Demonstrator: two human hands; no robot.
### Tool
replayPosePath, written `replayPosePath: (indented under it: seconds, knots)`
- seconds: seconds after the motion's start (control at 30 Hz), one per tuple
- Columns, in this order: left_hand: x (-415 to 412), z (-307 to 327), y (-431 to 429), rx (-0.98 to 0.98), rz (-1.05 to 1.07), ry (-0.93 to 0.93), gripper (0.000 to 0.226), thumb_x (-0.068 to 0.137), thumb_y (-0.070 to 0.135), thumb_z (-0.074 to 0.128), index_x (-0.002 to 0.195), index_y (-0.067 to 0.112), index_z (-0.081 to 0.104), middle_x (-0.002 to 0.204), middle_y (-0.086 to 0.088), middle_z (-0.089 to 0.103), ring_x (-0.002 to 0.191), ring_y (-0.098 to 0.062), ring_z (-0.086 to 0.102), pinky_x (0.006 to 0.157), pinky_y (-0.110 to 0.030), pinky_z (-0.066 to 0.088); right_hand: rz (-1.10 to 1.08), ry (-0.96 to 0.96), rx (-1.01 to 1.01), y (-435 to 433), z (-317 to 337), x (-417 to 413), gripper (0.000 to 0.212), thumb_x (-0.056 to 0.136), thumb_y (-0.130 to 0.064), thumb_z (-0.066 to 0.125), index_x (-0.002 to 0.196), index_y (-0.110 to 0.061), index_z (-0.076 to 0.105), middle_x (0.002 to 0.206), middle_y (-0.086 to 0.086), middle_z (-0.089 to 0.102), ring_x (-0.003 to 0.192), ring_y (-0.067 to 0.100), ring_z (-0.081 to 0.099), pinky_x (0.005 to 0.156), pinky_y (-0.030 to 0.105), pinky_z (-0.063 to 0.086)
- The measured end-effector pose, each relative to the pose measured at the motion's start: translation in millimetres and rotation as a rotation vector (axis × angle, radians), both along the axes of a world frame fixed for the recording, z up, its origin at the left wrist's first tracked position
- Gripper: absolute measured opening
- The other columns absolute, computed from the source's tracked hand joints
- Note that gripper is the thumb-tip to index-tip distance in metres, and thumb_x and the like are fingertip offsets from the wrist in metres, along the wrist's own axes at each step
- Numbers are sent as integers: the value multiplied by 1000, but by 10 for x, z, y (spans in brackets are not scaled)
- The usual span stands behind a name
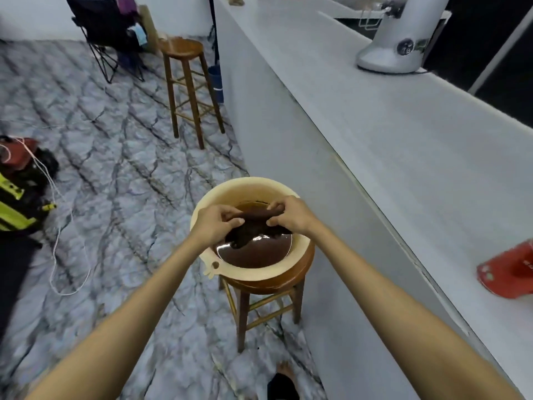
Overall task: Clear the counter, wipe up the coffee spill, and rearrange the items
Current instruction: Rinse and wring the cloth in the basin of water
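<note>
- Left hand (215, 223) and right hand (291, 213) each grip one end of the dark brown cloth (251, 226). Their fingers are curled round it, and the hands are set close together above the cream basin (301, 256).
- The cloth's twisted part runs across from hand to hand, nearly level and a little higher on the right. A loose tail hangs from it toward the brown liquid (253, 254) in the basin. I cannot tell whether the tail touches the surface.
- This looks like wringing before the next wipe.
- The basin sits on the near wooden stool (300, 274), just beside the front panel of the white counter (403, 157).
- The counter top lies to the person's right and higher than the basin, so the right hand is the nearer one to carry the cloth up and over the edge.
- Where the coffee spill lies cannot be told from this view.
- On the counter a red item (510, 272) sits near the right border, and a silver appliance (395, 44) stands farther along, well apart from it. Either could block a long wiping stroke.
- On the floor to the left are a second stool (184, 50), a folding chair (101, 24), a bag (20, 192) and a white cord (57, 226), all well away from the route to the counter.
- The likeliest risk is drips from the cloth falling on the counter edge or the floor as it crosses.
</note>
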State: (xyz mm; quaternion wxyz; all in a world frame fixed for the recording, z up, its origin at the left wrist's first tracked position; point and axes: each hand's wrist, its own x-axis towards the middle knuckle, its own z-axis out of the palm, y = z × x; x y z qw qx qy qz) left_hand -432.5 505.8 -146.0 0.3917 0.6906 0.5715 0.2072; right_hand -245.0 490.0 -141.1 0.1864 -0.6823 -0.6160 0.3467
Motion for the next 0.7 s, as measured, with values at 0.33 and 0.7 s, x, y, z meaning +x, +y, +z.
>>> replayPosePath:
  seconds: [0.33, 0.7]
  knots:
    - [8, -482, 516, -140, -181, 324, 30, 82, 27, 65, 109, 13, 64, 111, -7, 66, 99, -16, 58, 78, -21, 38, 235, -149, -258, 609, -441, 56, 25, 75, -25, 74, 95, -15, 62, 107, 3, 58, 97, 17, 50, 77, 26, 37]
    - [338, -922, 393, -9, -41, 495, 35, 80, 25, 64, 113, 19, 57, 118, -3, 53, 111, -23, 53, 89, -37, 46, 495, -467, 78, 744, -931, 51, 33, 78, -34, 66, 103, -17, 53, 117, 6, 50, 112, 27, 46, 88, 40, 39]
